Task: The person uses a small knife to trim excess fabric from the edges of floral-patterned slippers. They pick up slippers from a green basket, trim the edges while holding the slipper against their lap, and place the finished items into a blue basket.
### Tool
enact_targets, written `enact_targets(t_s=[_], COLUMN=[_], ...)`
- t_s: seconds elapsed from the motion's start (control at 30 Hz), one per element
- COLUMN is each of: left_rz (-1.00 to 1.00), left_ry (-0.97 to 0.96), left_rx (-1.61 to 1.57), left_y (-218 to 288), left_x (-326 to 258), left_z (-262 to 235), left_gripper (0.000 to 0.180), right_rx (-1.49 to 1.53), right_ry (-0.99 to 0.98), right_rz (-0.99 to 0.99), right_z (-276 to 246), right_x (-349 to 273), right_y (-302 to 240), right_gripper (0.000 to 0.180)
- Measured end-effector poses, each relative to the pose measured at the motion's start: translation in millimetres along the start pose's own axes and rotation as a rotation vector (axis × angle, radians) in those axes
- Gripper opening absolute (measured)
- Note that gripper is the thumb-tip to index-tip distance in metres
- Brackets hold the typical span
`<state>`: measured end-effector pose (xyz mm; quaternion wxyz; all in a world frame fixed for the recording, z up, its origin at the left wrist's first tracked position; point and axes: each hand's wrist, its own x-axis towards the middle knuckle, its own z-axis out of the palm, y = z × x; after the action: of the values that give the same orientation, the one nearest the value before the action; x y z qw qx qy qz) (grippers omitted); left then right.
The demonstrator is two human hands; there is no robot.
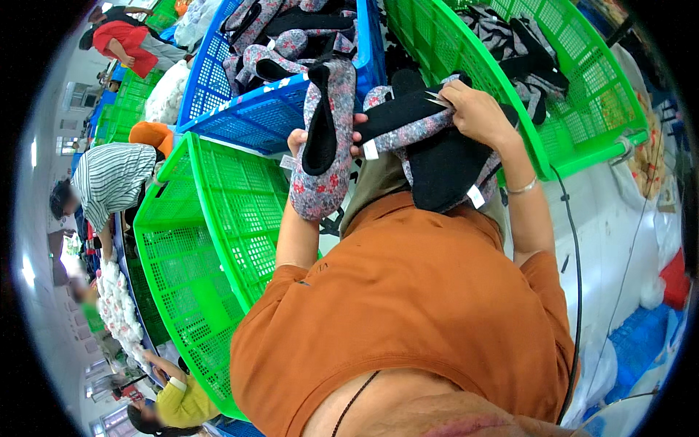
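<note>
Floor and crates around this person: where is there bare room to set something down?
On the right, pale floor is mostly bare between the black cable and blue sheeting, below the right green crate. The blue crate is crowded with slippers. So is the lap, where the left hand and right hand each hold one.

Head-worn fisheye view, looking steeply down from close above wearer's orange shirt [415, 306], lower centre, toward blue crate [251, 120], top left-of-centre.
</note>
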<state>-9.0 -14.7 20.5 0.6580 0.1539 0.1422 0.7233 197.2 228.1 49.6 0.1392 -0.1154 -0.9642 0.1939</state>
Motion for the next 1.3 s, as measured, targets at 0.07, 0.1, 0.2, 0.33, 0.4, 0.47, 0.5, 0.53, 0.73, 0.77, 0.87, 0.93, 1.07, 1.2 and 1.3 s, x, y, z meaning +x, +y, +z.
enact_targets(t_s=[0.07,0.1,0.2,0.33,0.4,0.47,0.5,0.53,0.73,0.77,0.87,0.93,1.07,1.2,1.3], left_rz=[-0.044,-0.072,-0.108,-0.103,-0.045,-0.157,-0.131,-0.170,-0.135,-0.138,-0.091,0.039,0.185,0.123,0.217], left_ry=[-0.044,-0.071,-0.073,-0.045,-0.051,-0.053,0.002,-0.022,-0.054,-0.083,-0.184,-0.203,-0.468,-0.586,-0.392], left_rx=[-0.020,-0.030,-0.037,0.108,0.129,-0.067,-0.099,-0.170,-0.127,-0.150,-0.123,-0.035,0.027,0.000,0.049], left_y=[-0.3,0.0,-2.5,-11.8,-16.4,-16.6,-23.5,-36.3,-42.9,-35.7,-12.8,3.3,38.8,52.4,27.0], left_x=[1.0,0.1,-2.0,-2.6,-3.8,-4.4,2.3,4.2,3.7,0.8,-10.2,-17.2,-36.7,-34.7,-33.1], left_z=[-0.8,-0.3,8.9,25.3,15.3,-8.6,-30.1,-41.4,-48.3,-48.5,-44.2,-39.5,-35.7,-34.4,-24.8], left_gripper=[0.093,0.093,0.091,0.092,0.093,0.093,0.091,0.091,0.097,0.099,0.102,0.105,0.107,0.109,0.107], right_rx=[0.060,0.094,0.170,0.246,0.216,0.113,0.062,0.055,-0.141,-0.200,-0.240,-0.227,-0.104,0.536,0.362], right_ry=[0.089,0.130,0.279,0.464,0.320,0.126,0.001,-0.057,-0.163,-0.161,0.000,0.106,0.016,-0.291,-0.207], right_rz=[-0.045,-0.066,-0.072,-0.219,-0.236,-0.193,-0.142,-0.153,-0.200,-0.220,-0.277,-0.307,-0.058,0.125,0.228], right_z=[-9.6,-12.3,-15.9,-17.1,-15.4,20.9,36.9,44.6,41.5,40.7,42.6,32.7,-17.6,-26.0,13.6], right_x=[1.6,2.7,6.0,19.6,22.7,32.8,35.5,37.9,46.9,48.3,49.1,51.1,40.0,35.9,30.7], right_y=[-4.6,-6.5,-21.8,-45.2,-55.2,-33.2,-23.5,-17.1,-19.2,-18.6,-11.9,-16.4,-26.8,58.0,78.7], right_gripper=[0.024,0.024,0.024,0.029,0.035,0.036,0.036,0.037,0.054,0.054,0.035,0.023,0.022,0.020,0.023])
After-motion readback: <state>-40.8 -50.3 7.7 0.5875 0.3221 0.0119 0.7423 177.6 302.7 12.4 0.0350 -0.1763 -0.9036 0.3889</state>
